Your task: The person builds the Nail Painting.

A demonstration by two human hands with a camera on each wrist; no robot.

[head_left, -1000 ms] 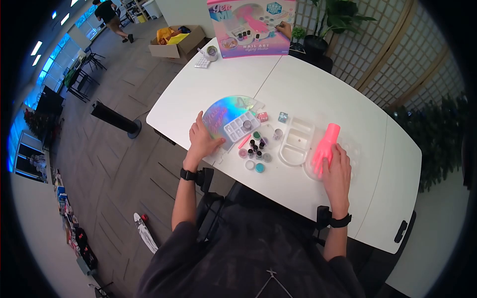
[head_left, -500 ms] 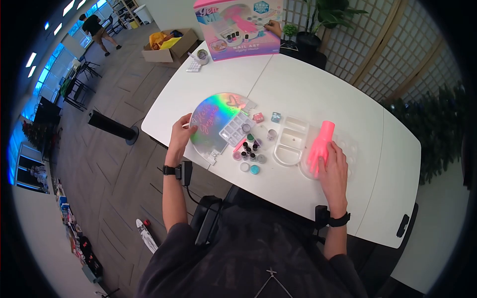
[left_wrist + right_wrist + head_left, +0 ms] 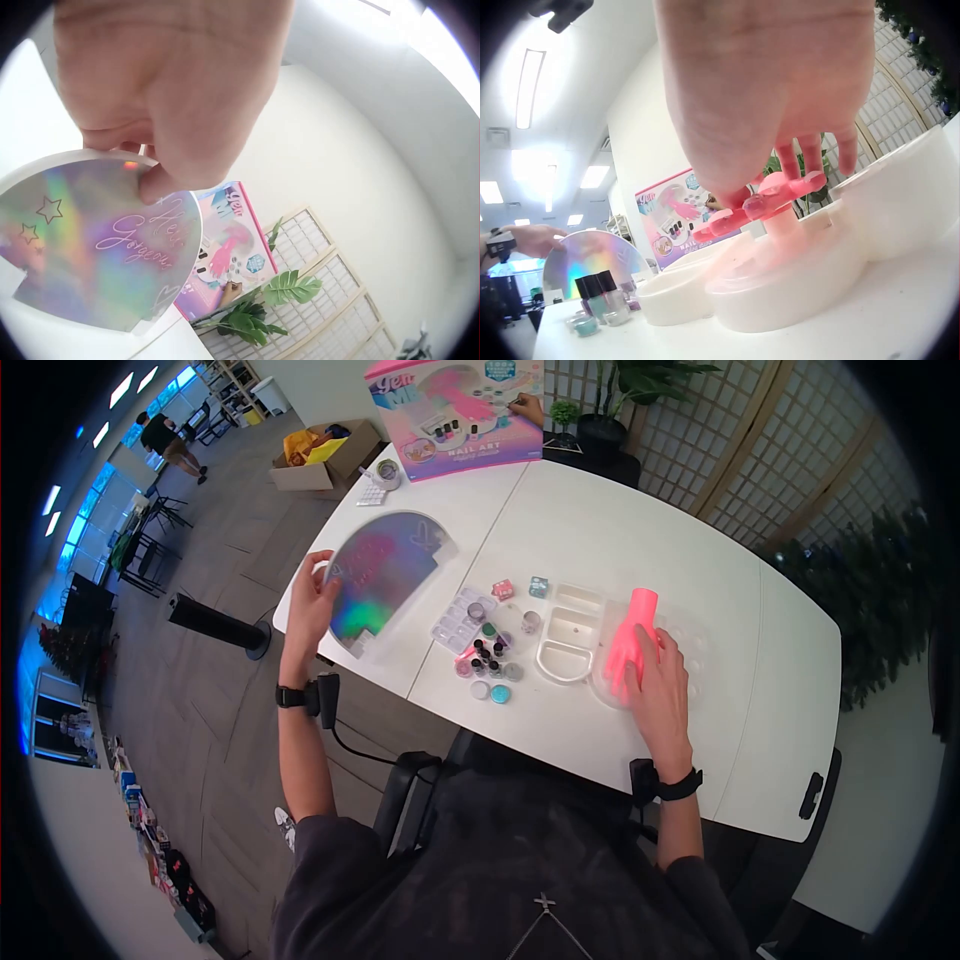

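At the table's left side, my left hand grips the curved edge of a half-round iridescent panel, its thumb against the shiny face. Pink script, stars and a heart decorate this panel, which stands tilted up in the left wrist view. On the right, my right hand holds a bright pink plastic model hand, thumb on one side and fingers over the other. That model hand sits on a round whitish base. Beside the base lies a white compartment tray.
Between the hands stand small nail polish bottles, glitter pots and a clear gridded tray. Two little dice-like cubes lie behind. A nail art box stands at the back, near a round container.
My left hand has taken the panel by its outer edge and drawn it leftward, away from the gridded tray, tilting it up. My right hand has stayed on the pink model hand.
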